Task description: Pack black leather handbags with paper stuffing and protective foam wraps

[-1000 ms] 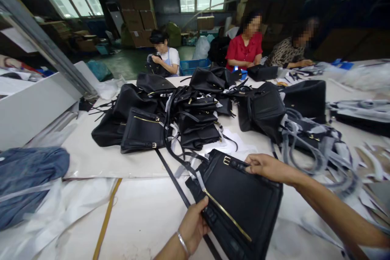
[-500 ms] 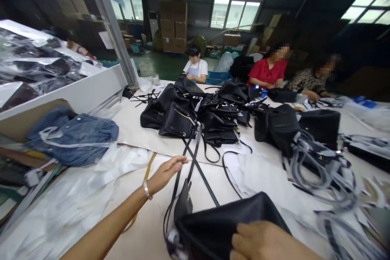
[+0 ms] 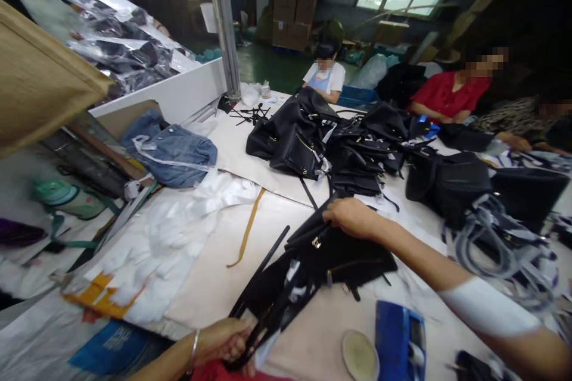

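A black bag (image 3: 357, 253) with a gold-coloured clasp and a zip lies tilted over the near part of the table. My right hand (image 3: 351, 217) is closed on its upper edge, fingers gripping the dark material. Low in the view, near the table's front edge, my left hand (image 3: 230, 339) is closed round the bag's black straps (image 3: 268, 315). White tags or wrapping hang among the straps. Beyond my right hand is a heap of black bags (image 3: 295, 152) with zips and pale tags.
A blue tape dispenser (image 3: 400, 339) and a round pale dish (image 3: 360, 354) stand at the near right. White wrapping (image 3: 179, 238) and a denim bag (image 3: 172, 149) lie left. A metal post (image 3: 226, 24) rises behind. Several people sit across the table.
My view has turned left. My right hand has moved forward with the bag, which now shows its clasp side. My left hand, open before, has drawn back and closed on the straps.
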Motion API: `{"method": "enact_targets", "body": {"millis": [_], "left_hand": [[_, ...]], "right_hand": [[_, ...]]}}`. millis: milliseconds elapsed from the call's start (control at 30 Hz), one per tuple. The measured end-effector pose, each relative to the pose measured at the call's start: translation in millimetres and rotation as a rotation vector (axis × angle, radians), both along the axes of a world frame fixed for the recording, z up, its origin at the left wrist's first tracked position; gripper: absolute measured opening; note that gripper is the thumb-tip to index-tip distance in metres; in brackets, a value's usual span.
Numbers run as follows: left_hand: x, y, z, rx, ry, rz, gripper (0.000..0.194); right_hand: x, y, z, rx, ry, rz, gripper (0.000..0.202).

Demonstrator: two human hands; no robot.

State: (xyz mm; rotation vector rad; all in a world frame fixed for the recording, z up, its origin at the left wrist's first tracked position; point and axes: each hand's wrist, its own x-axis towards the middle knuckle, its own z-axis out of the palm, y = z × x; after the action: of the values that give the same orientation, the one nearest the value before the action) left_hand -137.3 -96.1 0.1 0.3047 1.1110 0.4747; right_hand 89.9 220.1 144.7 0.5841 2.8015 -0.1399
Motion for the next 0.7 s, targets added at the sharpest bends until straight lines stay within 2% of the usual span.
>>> {"method": "enact_targets", "body": {"millis": [67, 133, 233, 300, 367, 467, 600, 700], "left_hand": [[-10.5, -11.9, 9.3, 0.062, -0.083, -0.031, 0.062], [-16.0, -17.5, 14.8, 0.142, -0.112, 0.003, 0.058], [-20.4, -21.4, 13.9, 0.197, -0.083, 0.016, 0.050], [-24.3, -23.8, 12.1, 0.190, -0.052, -0.003, 0.046], [-28.3, -24.6, 15.7, 0.165, -0.032, -0.013, 0.042], [-26.7, -16.3, 35.9, 0.134, -0.114, -0.040, 0.038], [-2.0, 13.5, 72.3, 0.176, -0.352, -0.126, 0.038], [14.2, 30.7, 83.7, 0.204, -0.404, -0.232, 0.032]], "right_hand": [[-29.7, 19.3, -34.3, 0.049, -0.019, -0.048, 0.017], [-59.3, 23.2, -59.2, 0.099, 0.029, -0.101, 0.020], [-85.4, -1.1, -81.6, 0.170, 0.190, -0.209, 0.030], [-82.3, -32.3, -95.2, 0.207, 0.353, -0.337, 0.034], [-64.6, -68.4, -113.3, 0.207, 0.481, -0.510, 0.036], [-31.3, -119.3, -149.1, 0.126, 0.499, -0.768, 0.037], [-15.6, -167.8, -194.5, -0.096, 0.479, -0.890, 0.046], [-17.3, -183.7, -206.7, -0.201, 0.460, -0.917, 0.045]]}}
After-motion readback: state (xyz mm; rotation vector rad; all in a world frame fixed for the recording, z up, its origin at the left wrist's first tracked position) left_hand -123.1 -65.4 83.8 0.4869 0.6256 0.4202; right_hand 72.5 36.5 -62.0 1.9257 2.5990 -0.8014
